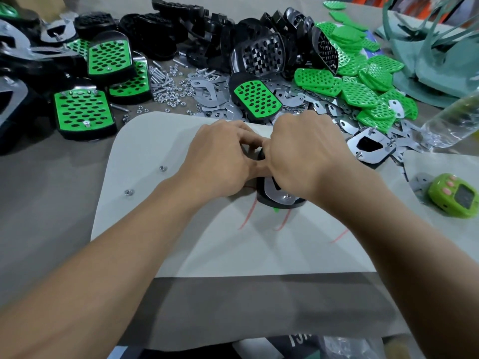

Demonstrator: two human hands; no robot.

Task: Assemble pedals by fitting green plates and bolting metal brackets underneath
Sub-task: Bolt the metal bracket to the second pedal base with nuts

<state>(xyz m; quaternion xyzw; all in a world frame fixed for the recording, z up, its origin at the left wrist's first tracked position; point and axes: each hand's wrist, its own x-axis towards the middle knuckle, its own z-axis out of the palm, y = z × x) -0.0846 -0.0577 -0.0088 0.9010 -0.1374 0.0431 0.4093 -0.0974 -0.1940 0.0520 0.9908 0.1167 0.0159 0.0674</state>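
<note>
Grey-brown table (51, 190) runs from edge to edge, and one pale mat (145, 151) lies on it in front of the person. Along the far side sits a heap of black pedal shells (160, 29), too many and too tangled to count. To its right is a spill of loose green plates (363, 81), again well past counting. Flat metal brackets (212, 99) are strewn between the two heaps, beside a scatter of bolts and nuts (168, 84).

At the left lie three finished pedals (108, 58) with their green faces up, a fourth half hidden behind them. A fifth green-faced pedal (256, 99) lies alone just beyond the hands. One upturned pedal (368, 149) rests at the right, bracket side up. One clear bottle (451, 123) lies on its side near it, and one small green gadget (453, 194) sits nearer the person.

On the mat the pedal (269, 200) being worked lies underside up, with one bracket (274, 190) on it and one bolt end (286, 196) showing. The right hand (305, 156) lies over it, thumb curled down its side, holding it. The left hand (220, 161) has its fingers curled in tight at the pedal's far end; I cannot tell what they hold. Two loose nuts (162, 168) lie on the mat, left of the forearm.
</note>
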